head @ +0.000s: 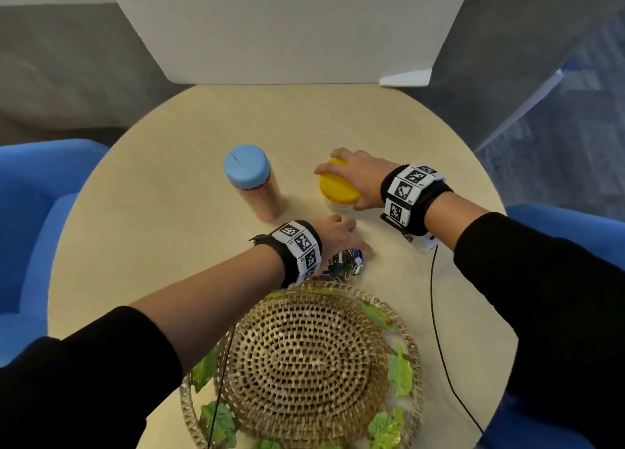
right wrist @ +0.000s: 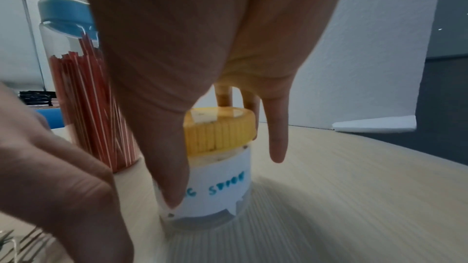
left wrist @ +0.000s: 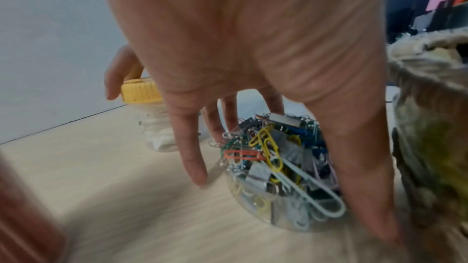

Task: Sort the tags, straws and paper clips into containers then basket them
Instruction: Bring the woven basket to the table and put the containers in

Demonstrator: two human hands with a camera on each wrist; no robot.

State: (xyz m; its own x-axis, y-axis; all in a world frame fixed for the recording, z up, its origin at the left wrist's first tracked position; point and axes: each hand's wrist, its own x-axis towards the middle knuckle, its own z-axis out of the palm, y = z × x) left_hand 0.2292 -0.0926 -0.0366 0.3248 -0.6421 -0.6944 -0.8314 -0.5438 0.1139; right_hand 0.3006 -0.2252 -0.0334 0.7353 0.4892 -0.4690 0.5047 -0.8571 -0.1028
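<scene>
The yellow-lidded jar (head: pixel 339 186) stands upright on the round desk (head: pixel 169 245), to the right of the blue-lidded jar (head: pixel 251 181) packed with red straws (right wrist: pixel 93 111). The right hand (head: pixel 355 178) comes down over the yellow lid from above, its grip clamped on that lid, thumb down the near side and fingers over the far rim. A white label on the jar carries blue handwriting, too blurred to read. Nearer the person than the yellow-lidded jar, the left hand (head: pixel 338 237) arches over a clear open tub (left wrist: pixel 278 203) of mixed coloured paper clips (left wrist: pixel 268 151), fingers spread and straight around it, grip apart. The woven basket (head: pixel 311 360) sits nearest the person, just beside the tub.
</scene>
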